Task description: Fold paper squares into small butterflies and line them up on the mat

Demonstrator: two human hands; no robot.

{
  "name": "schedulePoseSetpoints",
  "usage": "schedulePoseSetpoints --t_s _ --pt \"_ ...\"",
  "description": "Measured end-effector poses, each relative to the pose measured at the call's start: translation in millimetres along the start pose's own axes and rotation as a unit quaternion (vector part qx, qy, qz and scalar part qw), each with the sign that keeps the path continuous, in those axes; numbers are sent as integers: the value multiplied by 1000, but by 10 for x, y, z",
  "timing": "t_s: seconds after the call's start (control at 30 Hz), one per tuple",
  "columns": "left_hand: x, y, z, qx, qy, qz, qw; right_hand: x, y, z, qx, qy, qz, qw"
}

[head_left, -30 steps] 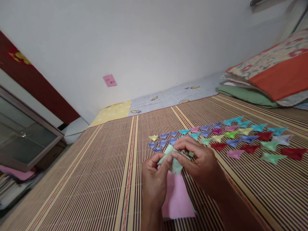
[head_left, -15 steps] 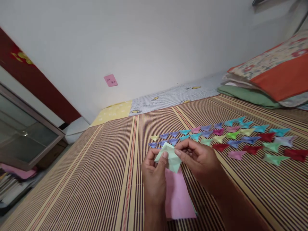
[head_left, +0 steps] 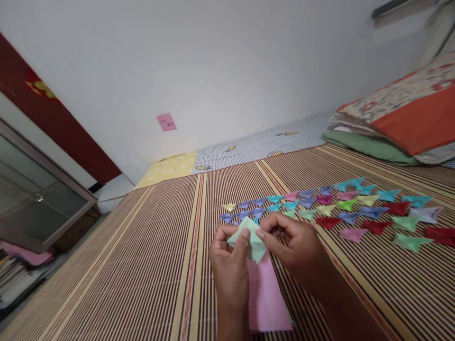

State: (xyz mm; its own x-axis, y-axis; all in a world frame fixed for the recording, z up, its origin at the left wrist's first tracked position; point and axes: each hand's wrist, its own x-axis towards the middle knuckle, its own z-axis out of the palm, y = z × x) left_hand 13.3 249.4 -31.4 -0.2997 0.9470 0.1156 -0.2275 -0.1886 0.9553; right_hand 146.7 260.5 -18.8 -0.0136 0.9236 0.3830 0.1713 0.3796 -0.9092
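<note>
A pale green piece of folded paper (head_left: 254,244) is held up between my two hands, one corner pointing away from me. My left hand (head_left: 231,255) pinches its left side, thumb on top and fingers beneath. At the right edge, the thumb and fingers of my right hand (head_left: 293,241) close on the paper. Below them lies a pink sheet of paper (head_left: 268,298), partly hidden by my left wrist, with a green edge showing under its right side. Beyond my hands, several small folded paper boats (head_left: 346,204) in many colours stand in rows.
A striped bamboo mat (head_left: 142,265) covers the bed. Folded bedding (head_left: 408,123) is stacked at the far right. Patterned cloth (head_left: 234,151) runs along the wall, which carries a pink note (head_left: 166,121). On the left stands a cabinet with a glass door (head_left: 39,189).
The green paper has turned slightly, and my right fingers have shifted a little along its edge. Both hands keep hold of it. The whole view has moved slightly.
</note>
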Motion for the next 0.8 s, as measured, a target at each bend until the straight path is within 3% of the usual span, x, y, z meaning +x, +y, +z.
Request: schedulePoseSetpoints --t_s 0.4,0.8 --pt "-49 76 30 18 -63 6 998 11 -10 -16 41 24 -3 999" --pt "-88 107 123 9 -75 0 997 24 84 -6 109 56 25 992"
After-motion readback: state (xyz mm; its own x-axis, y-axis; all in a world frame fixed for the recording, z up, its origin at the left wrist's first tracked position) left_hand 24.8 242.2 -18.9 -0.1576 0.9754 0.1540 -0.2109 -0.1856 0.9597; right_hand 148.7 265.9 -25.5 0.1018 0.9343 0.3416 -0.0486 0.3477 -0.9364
